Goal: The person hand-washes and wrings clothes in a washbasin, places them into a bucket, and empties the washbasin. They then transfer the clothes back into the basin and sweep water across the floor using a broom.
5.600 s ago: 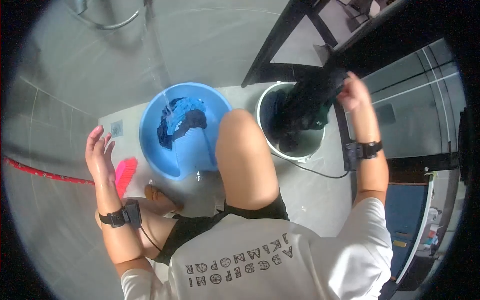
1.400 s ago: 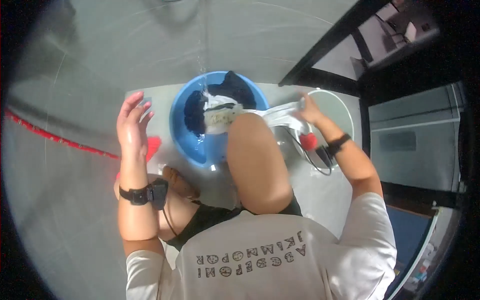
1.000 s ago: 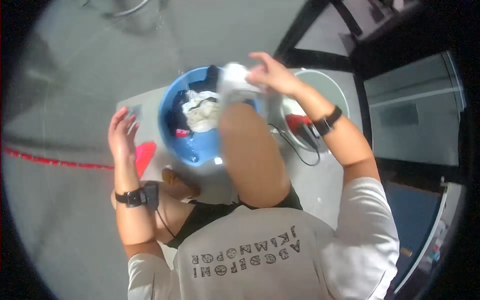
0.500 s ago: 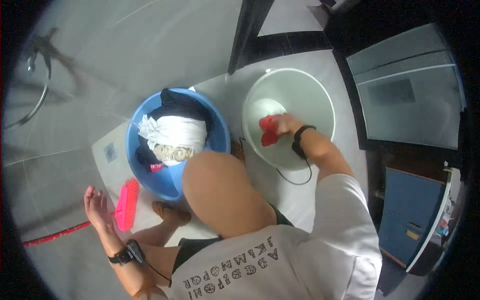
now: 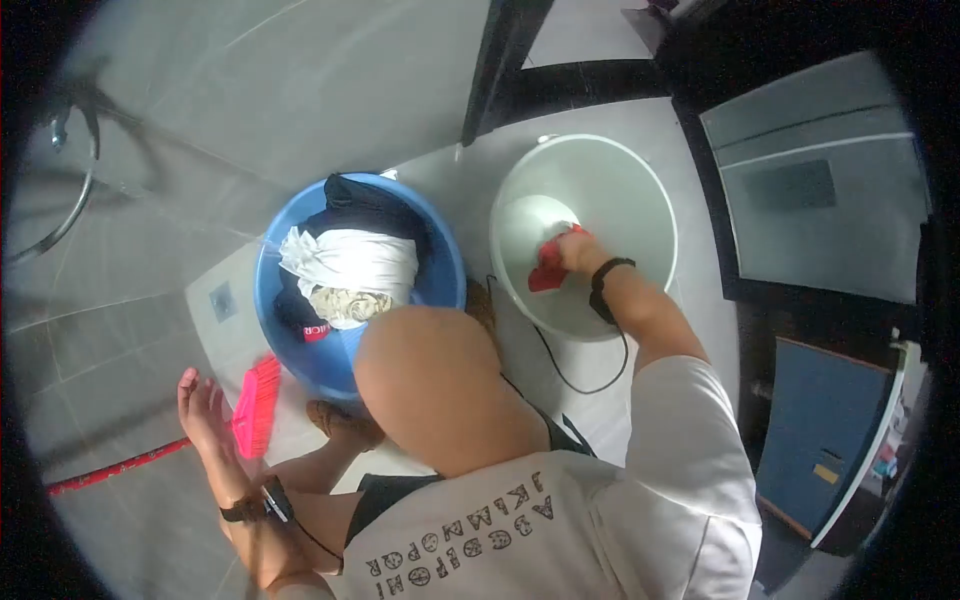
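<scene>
Reaching down into the deep, pale-green plastic bucket [image 5: 630,185] on the right, the right hand [image 5: 578,252] is gripping a small red cloth [image 5: 547,276], its fingertips partly hidden in the folds. The cloth is lying low inside the bucket, bunched beneath the hand. The left hand [image 5: 203,412] is holding nothing; its fingers are curling loosely open near the pink broom head [image 5: 247,412] on the near left. Farther off, the round blue plastic basin [image 5: 441,285] is holding a folded white cloth [image 5: 365,258], with a dark garment [image 5: 372,203] lying on its far side and a crumpled cream cloth [image 5: 348,305] on its near side. The step in hand is apparently gathering the red cloth, and the next move is calling for a secure pinch, then a straight lift that is keeping the wrist and the thin black cable [image 5: 575,388] away from the rim.
</scene>
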